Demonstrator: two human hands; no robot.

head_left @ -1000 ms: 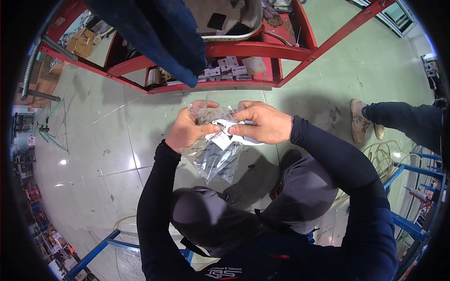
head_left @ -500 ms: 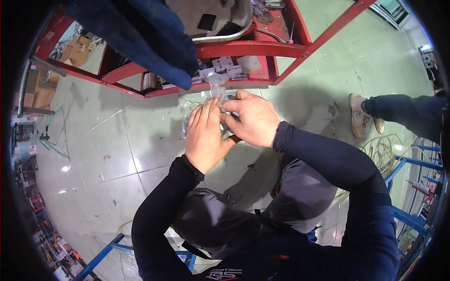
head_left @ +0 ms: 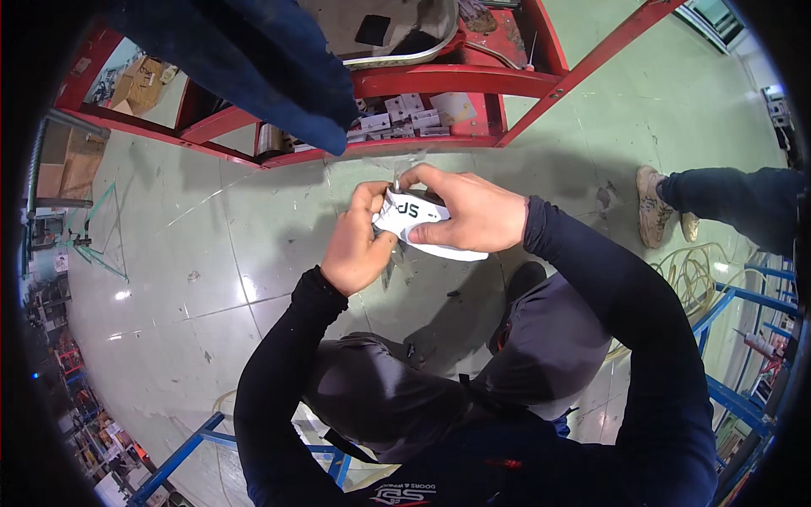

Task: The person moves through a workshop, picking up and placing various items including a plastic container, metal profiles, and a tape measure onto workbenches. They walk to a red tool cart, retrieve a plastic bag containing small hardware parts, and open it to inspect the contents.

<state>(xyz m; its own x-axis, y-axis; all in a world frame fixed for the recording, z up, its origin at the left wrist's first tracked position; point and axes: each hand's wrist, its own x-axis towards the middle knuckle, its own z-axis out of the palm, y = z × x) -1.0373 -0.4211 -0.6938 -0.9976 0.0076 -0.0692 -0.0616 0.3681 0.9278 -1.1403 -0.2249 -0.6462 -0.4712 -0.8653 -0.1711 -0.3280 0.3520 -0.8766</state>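
Observation:
A white piece with dark printing [head_left: 394,221], seemingly a sheet or flat packet, is stretched between my two hands above the floor. My left hand [head_left: 353,252] pinches its left end between thumb and fingers. From the right, my right hand [head_left: 483,209] grips it, thumb on the near face and index finger curled over the top. The white piece bends, and its lower edge sticks out below my right hand. Clear plastic film [head_left: 407,159] shows just beyond my fingertips; what it encloses, if anything, I cannot tell.
Ahead stands a red metal rack [head_left: 456,83] holding a pale tray [head_left: 338,38] and several small white parts [head_left: 397,118]. Dark blue cloth [head_left: 279,76] hangs over it. At the right are another person's leg [head_left: 726,198], a coiled hose [head_left: 688,270] and a blue frame [head_left: 739,406].
The white printed piece now shows between my hands, where clear plastic was before. My hands have spread apart, the right one moving slightly right and the left one slightly down.

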